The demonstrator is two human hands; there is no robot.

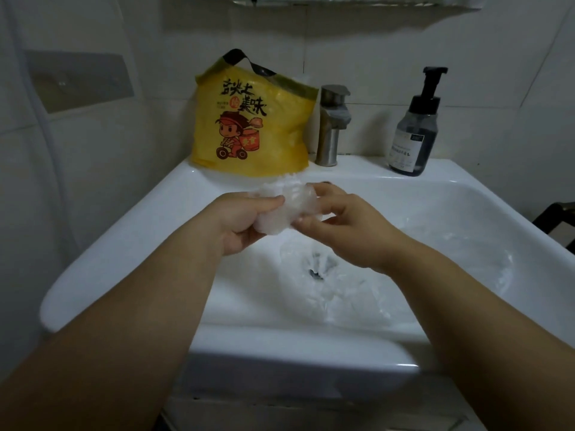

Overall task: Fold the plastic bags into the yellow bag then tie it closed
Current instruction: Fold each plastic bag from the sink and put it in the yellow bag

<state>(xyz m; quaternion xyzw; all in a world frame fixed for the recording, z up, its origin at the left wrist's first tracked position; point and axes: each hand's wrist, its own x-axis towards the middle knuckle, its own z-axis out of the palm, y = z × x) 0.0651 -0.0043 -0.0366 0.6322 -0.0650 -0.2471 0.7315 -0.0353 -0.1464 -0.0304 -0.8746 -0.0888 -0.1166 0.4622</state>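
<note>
A yellow bag (252, 126) with a cartoon print and black handles stands upright on the back rim of the white sink, its mouth open at the top. Above the basin, my left hand (245, 222) and my right hand (339, 225) both grip a crumpled clear plastic bag (289, 206) between them, fingers curled round its two ends. More clear plastic bags (342, 287) lie loose in the sink bowl, over and around the drain.
The white sink (124, 244) fills the middle of the view. A metal faucet (331, 126) stands right of the yellow bag. A dark soap pump bottle (413, 135) sits at the back right. White tiled walls enclose the left and back.
</note>
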